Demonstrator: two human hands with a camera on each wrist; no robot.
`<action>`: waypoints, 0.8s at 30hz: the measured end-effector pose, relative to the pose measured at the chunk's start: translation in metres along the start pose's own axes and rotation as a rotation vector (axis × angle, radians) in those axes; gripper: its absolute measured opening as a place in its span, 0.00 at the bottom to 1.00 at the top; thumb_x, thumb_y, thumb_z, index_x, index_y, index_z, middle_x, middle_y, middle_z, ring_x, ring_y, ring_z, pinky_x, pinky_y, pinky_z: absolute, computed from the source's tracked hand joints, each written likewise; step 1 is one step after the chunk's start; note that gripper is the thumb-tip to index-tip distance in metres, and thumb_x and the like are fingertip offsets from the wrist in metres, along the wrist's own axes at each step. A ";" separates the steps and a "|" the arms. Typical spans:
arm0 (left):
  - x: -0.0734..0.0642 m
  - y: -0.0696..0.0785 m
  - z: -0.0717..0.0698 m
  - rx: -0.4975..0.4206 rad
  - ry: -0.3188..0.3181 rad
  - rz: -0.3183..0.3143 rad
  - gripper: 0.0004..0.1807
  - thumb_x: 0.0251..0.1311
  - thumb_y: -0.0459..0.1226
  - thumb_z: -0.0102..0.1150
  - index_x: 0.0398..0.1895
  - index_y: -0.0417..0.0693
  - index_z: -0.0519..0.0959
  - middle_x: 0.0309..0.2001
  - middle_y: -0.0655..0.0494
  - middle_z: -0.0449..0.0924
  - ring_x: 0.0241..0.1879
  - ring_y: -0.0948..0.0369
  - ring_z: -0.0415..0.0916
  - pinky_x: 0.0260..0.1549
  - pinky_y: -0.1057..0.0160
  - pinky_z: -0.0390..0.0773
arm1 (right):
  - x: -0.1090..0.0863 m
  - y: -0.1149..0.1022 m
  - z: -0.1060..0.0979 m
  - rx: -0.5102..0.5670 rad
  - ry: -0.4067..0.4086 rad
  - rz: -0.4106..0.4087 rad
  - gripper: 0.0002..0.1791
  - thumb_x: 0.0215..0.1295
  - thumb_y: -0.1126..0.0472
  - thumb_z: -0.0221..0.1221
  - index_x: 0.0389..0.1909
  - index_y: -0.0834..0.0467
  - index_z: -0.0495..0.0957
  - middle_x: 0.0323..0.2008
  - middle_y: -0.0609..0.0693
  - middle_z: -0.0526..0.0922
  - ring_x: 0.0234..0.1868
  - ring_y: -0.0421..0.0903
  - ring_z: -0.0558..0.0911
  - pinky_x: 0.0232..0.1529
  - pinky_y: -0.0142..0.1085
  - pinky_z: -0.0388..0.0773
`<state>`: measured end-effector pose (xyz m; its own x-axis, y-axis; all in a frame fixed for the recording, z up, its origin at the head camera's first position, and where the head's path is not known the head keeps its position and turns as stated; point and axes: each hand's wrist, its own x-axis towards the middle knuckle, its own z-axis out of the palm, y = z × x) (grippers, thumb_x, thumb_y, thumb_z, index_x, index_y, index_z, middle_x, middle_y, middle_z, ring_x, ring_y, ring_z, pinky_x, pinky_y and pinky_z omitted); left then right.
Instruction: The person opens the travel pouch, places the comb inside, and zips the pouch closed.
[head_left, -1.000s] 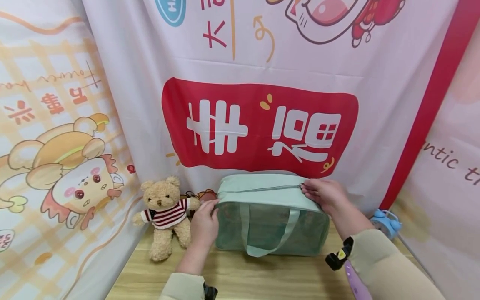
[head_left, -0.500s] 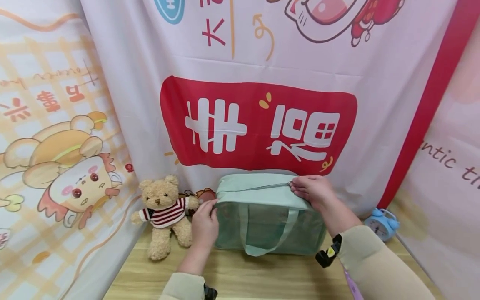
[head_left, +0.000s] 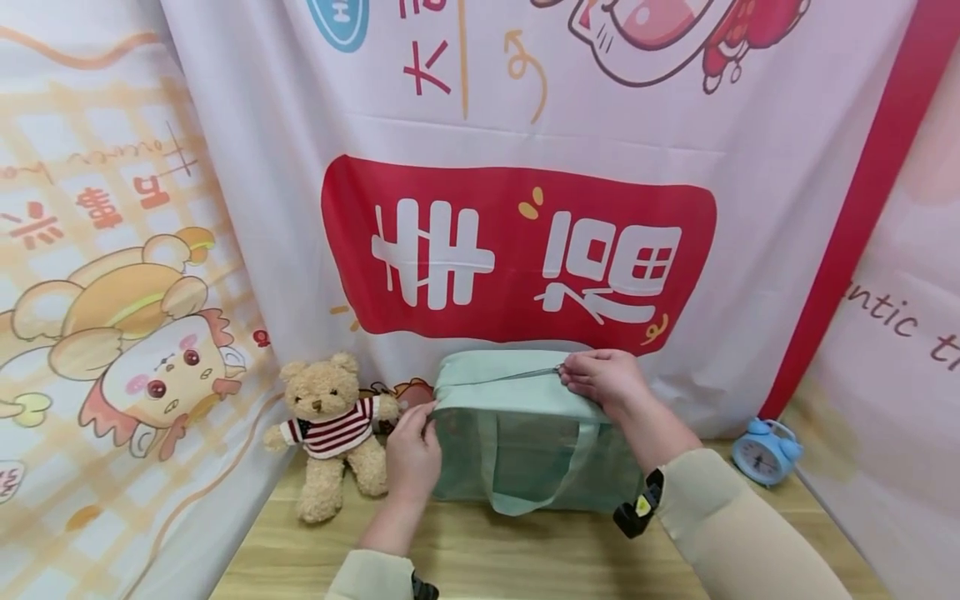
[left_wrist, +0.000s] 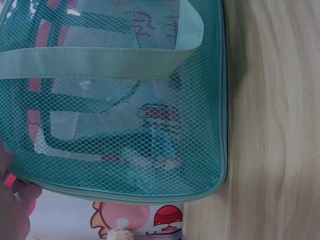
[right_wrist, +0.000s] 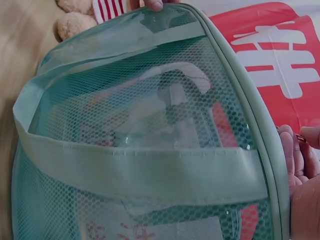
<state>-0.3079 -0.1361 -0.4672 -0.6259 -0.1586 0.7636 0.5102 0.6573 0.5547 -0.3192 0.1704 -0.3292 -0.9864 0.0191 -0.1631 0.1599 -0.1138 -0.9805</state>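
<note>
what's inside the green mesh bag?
Through the mesh of the green bag, the wrist views show pale, partly clear packets with red and dark markings. What they are can't be told; the mesh blurs them and the bag's strap covers part.

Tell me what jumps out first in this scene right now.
The mint-green mesh bag with fabric handles stands mid-table, the right hand pinching its top zipper and the left hand gripping its left end. A tan teddy bear in a striped red sweater sits to its left, a small blue alarm clock to its right.
</note>
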 end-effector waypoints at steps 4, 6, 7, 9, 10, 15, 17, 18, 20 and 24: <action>-0.002 -0.001 0.002 0.001 0.024 0.022 0.15 0.62 0.19 0.64 0.50 0.36 0.88 0.48 0.43 0.88 0.49 0.44 0.86 0.44 0.45 0.87 | 0.000 0.001 0.009 -0.036 -0.009 0.002 0.30 0.70 0.52 0.71 0.66 0.66 0.80 0.45 0.55 0.91 0.44 0.50 0.91 0.48 0.36 0.86; -0.002 -0.002 0.002 0.001 0.031 0.033 0.16 0.61 0.18 0.64 0.50 0.36 0.88 0.47 0.43 0.88 0.48 0.44 0.86 0.45 0.45 0.87 | 0.001 0.001 0.015 -0.057 -0.013 0.000 0.30 0.69 0.52 0.71 0.65 0.65 0.81 0.45 0.56 0.91 0.45 0.51 0.91 0.48 0.36 0.86; -0.001 -0.002 0.002 0.001 0.033 0.038 0.16 0.61 0.18 0.64 0.50 0.36 0.88 0.47 0.43 0.88 0.48 0.44 0.86 0.45 0.45 0.86 | 0.001 0.001 0.018 -0.064 -0.015 -0.002 0.29 0.69 0.52 0.71 0.64 0.65 0.81 0.45 0.56 0.91 0.45 0.51 0.91 0.48 0.36 0.86; -0.001 -0.003 0.002 0.000 0.033 0.045 0.16 0.61 0.18 0.64 0.49 0.36 0.88 0.47 0.43 0.88 0.48 0.44 0.86 0.45 0.45 0.86 | 0.003 0.001 0.025 -0.072 -0.018 -0.003 0.28 0.70 0.52 0.71 0.63 0.65 0.82 0.45 0.56 0.91 0.45 0.51 0.91 0.47 0.36 0.86; 0.000 -0.003 0.002 -0.003 0.033 0.045 0.16 0.61 0.18 0.64 0.49 0.36 0.88 0.47 0.43 0.88 0.48 0.44 0.86 0.45 0.45 0.86 | 0.003 0.001 0.028 -0.077 -0.022 -0.005 0.27 0.70 0.53 0.71 0.63 0.65 0.82 0.45 0.56 0.91 0.45 0.51 0.91 0.47 0.36 0.86; 0.001 -0.002 -0.001 -0.005 0.023 0.028 0.14 0.62 0.17 0.64 0.48 0.35 0.88 0.46 0.42 0.88 0.48 0.43 0.86 0.45 0.45 0.87 | 0.004 0.001 0.044 -0.108 -0.038 -0.022 0.22 0.72 0.56 0.69 0.60 0.64 0.85 0.45 0.56 0.91 0.43 0.50 0.91 0.47 0.36 0.87; 0.002 -0.002 -0.001 -0.001 0.015 0.021 0.14 0.63 0.18 0.64 0.48 0.36 0.87 0.46 0.43 0.88 0.48 0.44 0.86 0.44 0.46 0.87 | 0.005 0.001 0.051 -0.115 -0.038 -0.028 0.19 0.72 0.57 0.69 0.59 0.63 0.86 0.45 0.57 0.91 0.43 0.50 0.91 0.47 0.36 0.87; 0.002 -0.002 -0.001 0.001 0.011 0.018 0.14 0.63 0.18 0.64 0.47 0.36 0.87 0.46 0.43 0.87 0.47 0.44 0.86 0.44 0.47 0.87 | 0.006 0.002 0.054 -0.119 -0.039 -0.030 0.19 0.72 0.58 0.69 0.58 0.63 0.86 0.45 0.57 0.91 0.43 0.50 0.91 0.47 0.36 0.87; 0.001 -0.001 -0.001 0.001 0.002 0.013 0.13 0.63 0.18 0.64 0.47 0.36 0.87 0.45 0.43 0.87 0.46 0.44 0.87 0.42 0.47 0.87 | 0.007 0.002 0.060 -0.128 -0.046 -0.029 0.19 0.72 0.58 0.69 0.59 0.64 0.86 0.45 0.57 0.91 0.43 0.50 0.91 0.47 0.36 0.86; 0.003 0.000 -0.001 -0.015 -0.012 0.011 0.13 0.64 0.18 0.63 0.46 0.36 0.87 0.44 0.43 0.87 0.45 0.44 0.87 0.42 0.47 0.87 | 0.011 0.003 0.072 -0.151 -0.055 -0.033 0.20 0.73 0.58 0.68 0.59 0.64 0.85 0.45 0.57 0.91 0.42 0.50 0.91 0.46 0.35 0.87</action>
<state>-0.3093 -0.1373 -0.4647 -0.6272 -0.1424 0.7657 0.5259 0.6478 0.5512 -0.3319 0.0987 -0.3264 -0.9912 -0.0346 -0.1281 0.1269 0.0364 -0.9913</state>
